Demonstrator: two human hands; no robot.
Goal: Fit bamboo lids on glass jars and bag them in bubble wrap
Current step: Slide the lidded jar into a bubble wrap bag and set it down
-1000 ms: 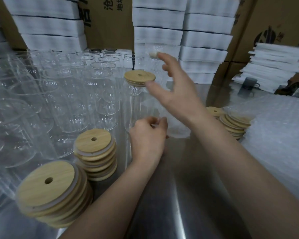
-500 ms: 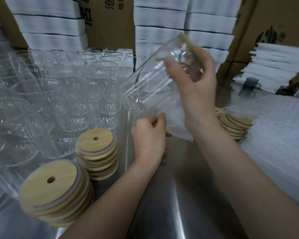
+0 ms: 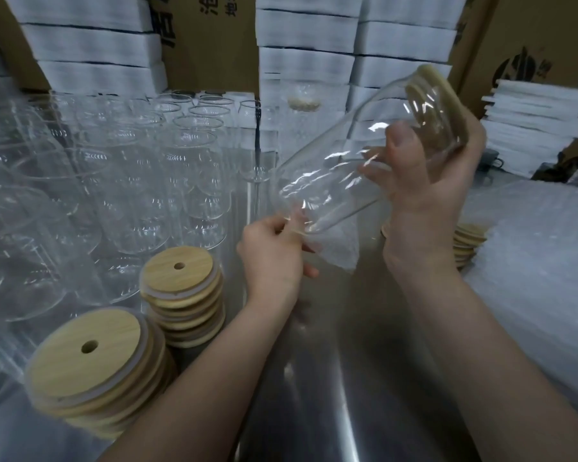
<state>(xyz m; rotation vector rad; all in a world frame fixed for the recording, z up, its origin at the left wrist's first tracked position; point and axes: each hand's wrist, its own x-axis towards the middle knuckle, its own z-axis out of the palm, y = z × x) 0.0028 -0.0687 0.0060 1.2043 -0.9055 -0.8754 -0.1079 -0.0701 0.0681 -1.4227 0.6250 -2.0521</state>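
Gripping the tilted bamboo-lidded clear glass jar (image 3: 334,181), the right hand (image 3: 427,188) points its base toward the bubble-wrap bag (image 3: 339,251) the left hand (image 3: 271,251) pinches.

Bench (image 3: 331,395) lies open down the middle; 2 lid stacks (image 3: 181,288) and crowded jars (image 3: 141,181) block left, bubble wrap (image 3: 541,278) right.

On my feed the bench (image 3: 314,411) is bare stainless steel, with a soft glare from overhead streaking its near edge. Along its far edge I see brown cardboard cartons (image 3: 207,45) printed with black characters, and stacks of white foam slabs (image 3: 307,38) piled in front of them. A looser pile of thinner white sheets (image 3: 534,128) sits at the far right corner.
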